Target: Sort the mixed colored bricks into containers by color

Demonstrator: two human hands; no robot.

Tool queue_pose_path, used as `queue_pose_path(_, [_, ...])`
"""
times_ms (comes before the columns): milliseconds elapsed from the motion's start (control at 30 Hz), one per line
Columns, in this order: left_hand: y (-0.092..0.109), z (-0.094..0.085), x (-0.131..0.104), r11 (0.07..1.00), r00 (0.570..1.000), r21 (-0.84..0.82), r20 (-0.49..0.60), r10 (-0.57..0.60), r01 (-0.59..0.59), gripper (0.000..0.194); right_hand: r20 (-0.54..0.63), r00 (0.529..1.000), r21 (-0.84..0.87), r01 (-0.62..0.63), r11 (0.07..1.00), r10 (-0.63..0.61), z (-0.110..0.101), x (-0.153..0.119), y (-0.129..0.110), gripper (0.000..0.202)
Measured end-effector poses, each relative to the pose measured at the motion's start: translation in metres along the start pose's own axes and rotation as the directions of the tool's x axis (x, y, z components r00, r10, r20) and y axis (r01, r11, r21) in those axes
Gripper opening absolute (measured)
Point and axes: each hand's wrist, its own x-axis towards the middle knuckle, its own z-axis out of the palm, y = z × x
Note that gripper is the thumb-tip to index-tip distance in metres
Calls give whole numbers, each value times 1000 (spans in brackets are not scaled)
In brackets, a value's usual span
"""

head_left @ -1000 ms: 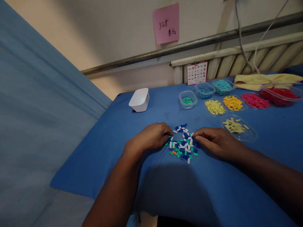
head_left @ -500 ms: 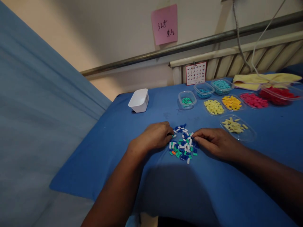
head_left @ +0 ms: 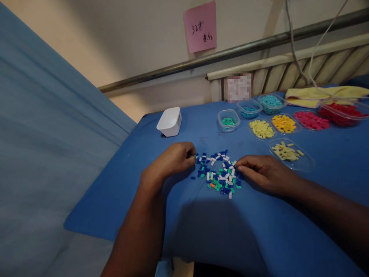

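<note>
A loose pile of small building bricks [head_left: 221, 178], mostly blue, white and green with one orange brick [head_left: 212, 185], lies on the blue cloth between my hands. At its left edge is my left hand [head_left: 179, 157], with the fingers curled and closed; whatever sits between the fingertips is too small to make out. Blue and green bricks are scattered just beside those fingertips. My right hand [head_left: 256, 170] rests at the pile's right edge. Its thumb and forefinger are pinched together by a white brick [head_left: 234, 163], and I cannot tell whether they grip it.
A white tub [head_left: 169, 122] stands at the back left. Clear tubs of green bricks [head_left: 228, 122], blue bricks [head_left: 249, 112], yellow bricks [head_left: 261, 129] and red bricks [head_left: 341, 114] stand at the back right. Nearer lies a lid with cream bricks [head_left: 285, 151]. A blue curtain [head_left: 52, 115] hangs left.
My left hand has moved left, away from the middle of the pile. Blue and green bricks now lie spread out on that side. My right hand has barely moved.
</note>
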Motion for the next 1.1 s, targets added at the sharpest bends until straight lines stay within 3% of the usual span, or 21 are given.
queue_pose_path(100, [-4, 2, 0, 1000, 998, -10, 59, 8, -7, 19, 3, 1000, 2, -8, 1000, 8, 1, 0, 1, 25])
queue_pose_path(267, [-6, 18, 6, 988, 984, 0, 93, 152, -153, 36, 12, 1000, -2, -18, 1000, 18, 1, -1, 1, 25])
queue_pose_path(467, [-4, 25, 9, 980, 970, -27, 139, 198, -197, 31, 6, 1000, -6, -17, 1000, 17, 0, -1, 0, 25])
queue_pose_path(567, [-2, 21, 8, 985, 975, -27, 143, 170, -168, 22, 9, 1000, 0, -18, 1000, 18, 0, -2, 1, 25])
queue_pose_path(700, [2, 6, -3, 996, 992, -88, 123, 38, -27, 14, 29, 999, 10, -41, 999, 41, 1, -1, 2, 26])
queue_pose_path(800, [11, -1, -17, 996, 981, -91, 195, -3, 21, 13, 35, 998, 36, -59, 998, 58, 1, 0, 3, 27])
queue_pose_path(933, [21, 8, -29, 1000, 971, -9, 238, -11, 13, 9, 42, 997, 65, -65, 996, 62, 1, 1, 4, 27])
queue_pose_path(1100, [19, 27, -32, 999, 981, 43, 195, -16, 8, 7, 50, 997, 57, -64, 996, 61, 1, 0, 5, 27])
